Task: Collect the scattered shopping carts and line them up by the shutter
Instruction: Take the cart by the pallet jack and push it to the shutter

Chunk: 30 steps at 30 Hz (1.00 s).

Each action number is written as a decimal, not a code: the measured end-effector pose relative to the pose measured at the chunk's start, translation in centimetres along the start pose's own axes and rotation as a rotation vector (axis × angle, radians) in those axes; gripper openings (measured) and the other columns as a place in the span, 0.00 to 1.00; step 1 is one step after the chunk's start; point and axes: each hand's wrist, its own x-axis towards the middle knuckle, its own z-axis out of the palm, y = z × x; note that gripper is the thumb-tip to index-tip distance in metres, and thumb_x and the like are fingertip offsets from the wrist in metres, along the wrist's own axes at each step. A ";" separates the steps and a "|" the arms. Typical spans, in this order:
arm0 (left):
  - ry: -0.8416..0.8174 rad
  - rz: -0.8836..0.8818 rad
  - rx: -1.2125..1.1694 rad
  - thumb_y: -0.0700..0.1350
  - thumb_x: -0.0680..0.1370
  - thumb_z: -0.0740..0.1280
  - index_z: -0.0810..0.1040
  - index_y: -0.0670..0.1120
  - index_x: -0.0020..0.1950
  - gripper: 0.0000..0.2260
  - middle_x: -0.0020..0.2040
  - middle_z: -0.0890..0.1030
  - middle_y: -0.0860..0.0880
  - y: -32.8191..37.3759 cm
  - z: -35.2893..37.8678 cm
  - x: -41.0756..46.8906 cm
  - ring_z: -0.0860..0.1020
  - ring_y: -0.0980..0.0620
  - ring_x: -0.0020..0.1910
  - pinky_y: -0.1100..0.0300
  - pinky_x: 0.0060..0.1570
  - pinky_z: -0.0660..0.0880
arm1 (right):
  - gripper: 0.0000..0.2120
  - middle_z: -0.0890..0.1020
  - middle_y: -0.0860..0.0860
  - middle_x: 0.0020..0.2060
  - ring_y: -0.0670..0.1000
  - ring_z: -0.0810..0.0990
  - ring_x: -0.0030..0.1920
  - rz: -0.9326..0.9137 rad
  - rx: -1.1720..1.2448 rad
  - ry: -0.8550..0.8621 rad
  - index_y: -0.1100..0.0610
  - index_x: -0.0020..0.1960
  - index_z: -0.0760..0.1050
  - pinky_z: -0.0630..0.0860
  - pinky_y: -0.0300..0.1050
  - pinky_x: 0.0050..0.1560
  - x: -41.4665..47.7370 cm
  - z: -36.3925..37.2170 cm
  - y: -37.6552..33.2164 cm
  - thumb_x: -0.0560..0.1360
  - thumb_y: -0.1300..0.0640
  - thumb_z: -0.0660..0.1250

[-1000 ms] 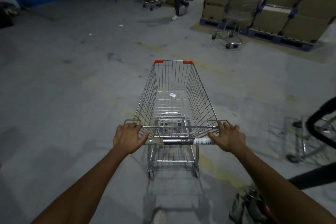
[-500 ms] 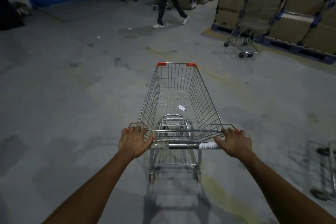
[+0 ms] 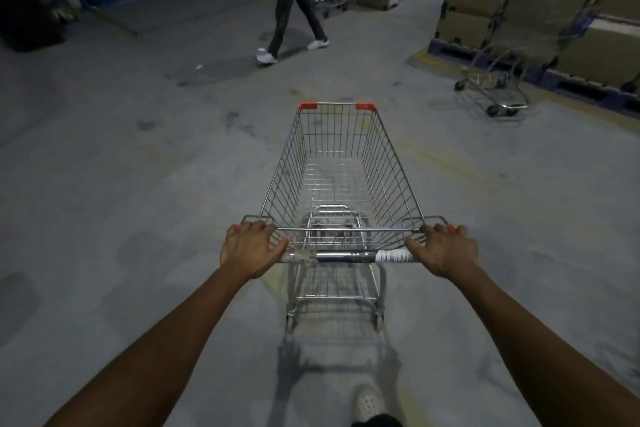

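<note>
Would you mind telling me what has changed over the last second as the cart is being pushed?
The cart has rolled forward and swung left: the loose cart by the stacked boxes is nearer, and the carts on the right have dropped out of view. The walking person has crossed leftward, now ahead of the cart. The paper scrap no longer shows in the basket. Left hand and right hand still grip the handle.

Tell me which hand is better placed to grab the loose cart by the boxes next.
Right. The stray cart stands ahead to the right, on the right hand's side; the left hand would have to cross the pushed cart. Both hands grip its handle now.
</note>
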 end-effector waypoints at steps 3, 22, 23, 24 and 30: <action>-0.002 -0.019 0.001 0.71 0.75 0.39 0.75 0.54 0.70 0.38 0.69 0.77 0.50 0.0 -0.3 5.2 0.73 0.46 0.67 0.47 0.65 0.66 | 0.41 0.75 0.56 0.67 0.63 0.70 0.64 -0.012 0.016 0.002 0.49 0.73 0.69 0.72 0.54 0.56 5.3 -1.7 -0.1 0.71 0.28 0.41; 0.024 -0.085 -0.051 0.70 0.75 0.42 0.78 0.53 0.66 0.36 0.65 0.80 0.49 -4.8 -1.8 42.2 0.76 0.45 0.64 0.47 0.63 0.67 | 0.33 0.77 0.57 0.65 0.64 0.72 0.63 -0.095 -0.039 0.080 0.49 0.72 0.71 0.72 0.52 0.53 43.6 -10.4 -5.6 0.78 0.31 0.50; 0.021 -0.085 -0.055 0.70 0.75 0.43 0.78 0.53 0.65 0.36 0.64 0.80 0.49 -5.2 -1.9 44.6 0.76 0.45 0.64 0.47 0.63 0.67 | 0.32 0.77 0.57 0.65 0.64 0.72 0.63 -0.095 -0.041 0.078 0.49 0.73 0.71 0.72 0.52 0.53 46.0 -11.0 -6.0 0.78 0.31 0.50; 0.018 -0.087 -0.055 0.70 0.76 0.43 0.78 0.52 0.66 0.35 0.64 0.80 0.49 -5.6 -2.1 46.9 0.76 0.45 0.64 0.47 0.63 0.67 | 0.32 0.77 0.57 0.65 0.64 0.72 0.63 -0.092 -0.036 0.078 0.49 0.73 0.71 0.72 0.52 0.53 48.4 -11.6 -6.4 0.78 0.32 0.50; -0.022 -0.108 -0.051 0.70 0.74 0.39 0.76 0.53 0.69 0.39 0.68 0.78 0.49 -8.3 -3.8 59.7 0.74 0.45 0.66 0.47 0.65 0.65 | 0.32 0.76 0.56 0.67 0.64 0.71 0.65 -0.102 -0.020 0.067 0.49 0.74 0.69 0.72 0.52 0.56 61.2 -15.6 -9.8 0.78 0.31 0.50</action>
